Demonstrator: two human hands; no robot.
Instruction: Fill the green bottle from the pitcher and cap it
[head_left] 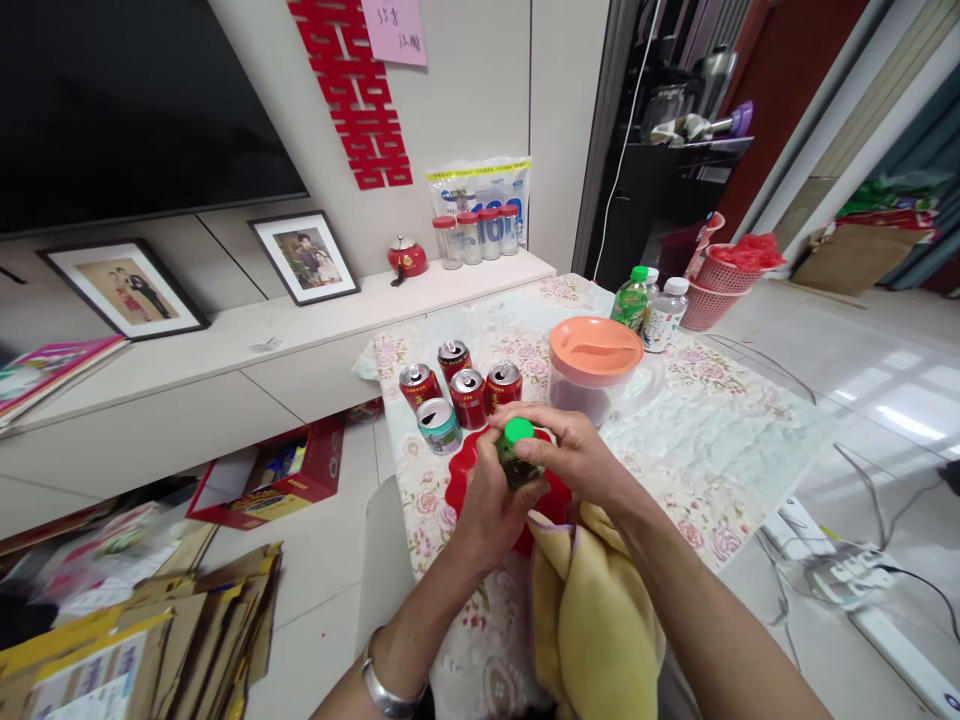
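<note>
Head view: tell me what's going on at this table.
A person holds a small green-capped bottle in both hands above a red plate on the table. The left hand grips its body; the right hand closes around it near the cap. A yellow cloth lies under the right wrist. Behind stand opened red cans, a teal can and an orange-lidded pitcher.

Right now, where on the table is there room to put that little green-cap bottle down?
The biggest bare patch of tablecloth lies right of the orange-lidded pitcher, nearer than the bottles. A smaller strip runs behind the cans. It is crowded where the cans, the red plate and the left hand and right hand on the small bottle meet.
</note>
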